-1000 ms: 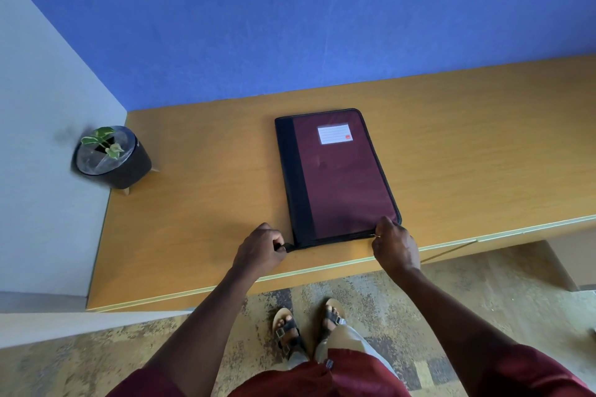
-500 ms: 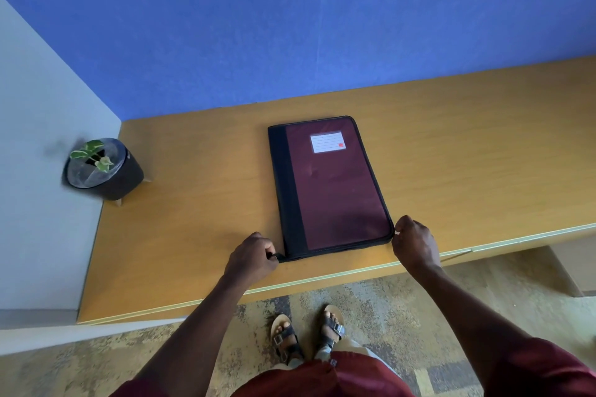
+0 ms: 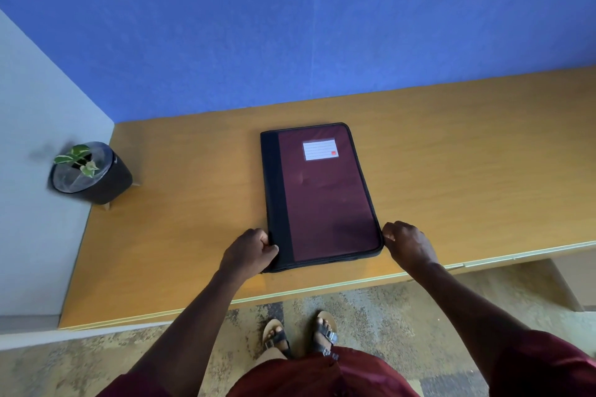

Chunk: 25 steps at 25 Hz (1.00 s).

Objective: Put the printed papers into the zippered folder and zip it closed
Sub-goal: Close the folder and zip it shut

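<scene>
Maroon sleeves and sandalled feet (image 3: 298, 337) at the bottom edge, on mottled carpet; two bare forearms reaching up over the near lip of a wooden desk (image 3: 451, 171). Left hand (image 3: 250, 251) curled at the near-left corner of the zippered folder (image 3: 322, 196), fingers bent against its black spine edge and apparently gripping there, though exactly what is pinched cannot be told. Right hand (image 3: 408, 243) curled at the near-right corner, fingertips touching the folder's edge; whether a zip pull is held cannot be told. Folder flat and shut on the desk, close to the front edge, dark red cover with a black strip down its left side and a white lined label (image 3: 320, 149) near the far end. Farther left, a small potted plant (image 3: 90, 172) in a dark pot at the desk's corner, beside a pale partition. Beyond, a blue wall (image 3: 290, 26)
</scene>
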Motion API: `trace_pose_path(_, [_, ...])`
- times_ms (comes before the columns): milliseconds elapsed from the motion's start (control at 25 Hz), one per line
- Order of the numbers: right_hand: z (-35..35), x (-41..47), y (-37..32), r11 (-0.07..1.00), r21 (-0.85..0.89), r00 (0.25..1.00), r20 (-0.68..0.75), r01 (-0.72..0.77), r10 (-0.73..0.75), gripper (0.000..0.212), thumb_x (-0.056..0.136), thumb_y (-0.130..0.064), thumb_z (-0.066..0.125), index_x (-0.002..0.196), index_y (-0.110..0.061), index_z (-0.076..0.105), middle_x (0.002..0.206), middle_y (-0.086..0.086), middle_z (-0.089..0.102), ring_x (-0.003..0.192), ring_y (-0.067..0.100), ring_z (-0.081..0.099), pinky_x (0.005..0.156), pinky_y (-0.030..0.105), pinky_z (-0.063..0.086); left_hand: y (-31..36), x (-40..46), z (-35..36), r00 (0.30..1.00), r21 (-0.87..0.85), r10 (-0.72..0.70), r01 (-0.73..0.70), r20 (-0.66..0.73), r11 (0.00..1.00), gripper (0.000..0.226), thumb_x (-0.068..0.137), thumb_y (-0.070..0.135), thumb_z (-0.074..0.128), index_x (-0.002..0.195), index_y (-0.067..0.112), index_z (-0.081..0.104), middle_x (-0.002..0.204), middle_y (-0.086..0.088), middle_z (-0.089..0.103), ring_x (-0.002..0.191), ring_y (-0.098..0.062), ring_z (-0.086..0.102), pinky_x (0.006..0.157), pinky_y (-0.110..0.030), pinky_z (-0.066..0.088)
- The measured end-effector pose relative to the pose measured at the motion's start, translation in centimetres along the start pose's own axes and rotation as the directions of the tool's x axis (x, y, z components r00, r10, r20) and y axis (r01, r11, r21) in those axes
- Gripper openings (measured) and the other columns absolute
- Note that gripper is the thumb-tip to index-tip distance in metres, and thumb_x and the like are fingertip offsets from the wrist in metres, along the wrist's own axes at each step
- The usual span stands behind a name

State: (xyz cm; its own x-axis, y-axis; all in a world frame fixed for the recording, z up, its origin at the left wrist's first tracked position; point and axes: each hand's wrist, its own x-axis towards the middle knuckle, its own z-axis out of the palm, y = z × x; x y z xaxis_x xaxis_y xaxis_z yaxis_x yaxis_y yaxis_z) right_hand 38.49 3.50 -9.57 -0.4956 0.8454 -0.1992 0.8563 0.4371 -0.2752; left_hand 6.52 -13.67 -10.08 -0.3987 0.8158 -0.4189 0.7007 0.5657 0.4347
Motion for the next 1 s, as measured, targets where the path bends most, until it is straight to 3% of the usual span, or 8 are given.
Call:
trace_pose_path(160, [0.4,0.2,0.4,0.999,-0.014,0.999,0.002,0.036,-0.036,0.013,0.096,-0.021,0.053,0.093,-0.016,0.065,0.085,0.005,0.063,0.063,0.025,0.056,0.053,0.029,0.042,1.1,1.0,0.4,0.999,-0.028,-0.054,0.054,-0.008,0.998,0.079,0.085,0.061,0.063,0.143,0.013,0.039,0.138,-0.007,0.048,0.12,-0.025,0.054,0.09,-0.039,0.051])
trace_pose_path(280, [0.4,0.6,0.7,0.999,-0.012,0.999,-0.006,0.039,-0.039,0.014,0.097,-0.021,0.049,0.089,-0.016,0.059,0.081,0.005,0.061,0.059,0.025,0.052,0.051,0.029,0.037,2.0,1.7,0.2,0.998,-0.005,-0.058,0.058,0.018,0.998,0.102,0.08,0.065,0.067,0.154,0.013,0.019,0.149,-0.01,0.035,0.132,-0.03,0.044,0.099,-0.044,0.049])
trace_pose_path(720, [-0.5,4.1,-0.1,0.999,-0.012,0.999,-0.011,0.052,-0.052,0.011,0.095,-0.02,0.052,0.088,-0.013,0.059,0.082,0.007,0.061,0.066,0.035,0.06,0.052,0.033,0.043,3.3,4.8,-1.0,0.998,-0.03,-0.064,0.064,-0.002,0.998,0.102,0.085,0.057,0.067,0.156,0.011,0.009,0.153,-0.012,0.024,0.136,-0.031,0.04,0.102,-0.042,0.048])
trace_pose_path(1000, [-1.3,8.1,-0.8,0.998,-0.042,0.999,-0.005,0.051,-0.051,0.012,0.096,-0.019,0.052,0.086,-0.013,0.058,0.079,0.005,0.059,0.064,0.032,0.057,0.05,0.032,0.041,3.3,8.6,-2.9,0.998,-0.069,-0.064,0.064,0.011,0.996,0.103,0.085,0.057,0.066,0.156,0.011,0.007,0.154,-0.011,0.022,0.137,-0.029,0.039,0.103,-0.04,0.047])
